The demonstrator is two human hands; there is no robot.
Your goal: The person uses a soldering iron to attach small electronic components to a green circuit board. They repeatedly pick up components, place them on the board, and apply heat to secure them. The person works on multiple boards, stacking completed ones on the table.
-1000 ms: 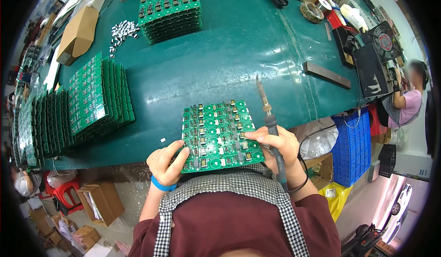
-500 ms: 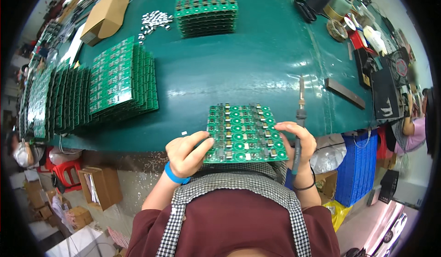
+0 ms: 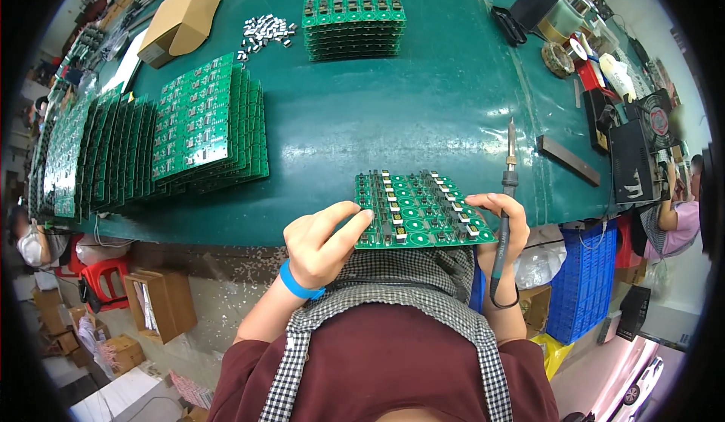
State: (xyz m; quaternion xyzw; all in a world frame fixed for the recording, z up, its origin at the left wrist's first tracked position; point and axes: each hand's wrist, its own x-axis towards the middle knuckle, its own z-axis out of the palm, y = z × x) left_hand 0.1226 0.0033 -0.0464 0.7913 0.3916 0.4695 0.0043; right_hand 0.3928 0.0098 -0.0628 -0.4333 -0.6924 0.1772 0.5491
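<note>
A green circuit board (image 3: pixel 423 209) with rows of small parts is held at the table's near edge, tilted. My left hand (image 3: pixel 321 241) pinches its left edge between thumb and fingers. At the board's right edge, my right hand (image 3: pixel 504 222) grips with thumb and fingertips. That same hand also carries a soldering iron (image 3: pixel 504 211), its metal tip pointing up and away from me, clear of the board.
Stacked circuit boards (image 3: pixel 192 120) lean at the left, and another stack (image 3: pixel 353 18) sits at the back. Small white parts (image 3: pixel 266 31) lie beside a cardboard box (image 3: pixel 181 22). A dark bar (image 3: pixel 568 161) and a black soldering station (image 3: pixel 638 150) are at the right.
The board and both hands sit slightly farther right in the picture, and the board is tilted more. The small white piece beside my left hand no longer shows.
</note>
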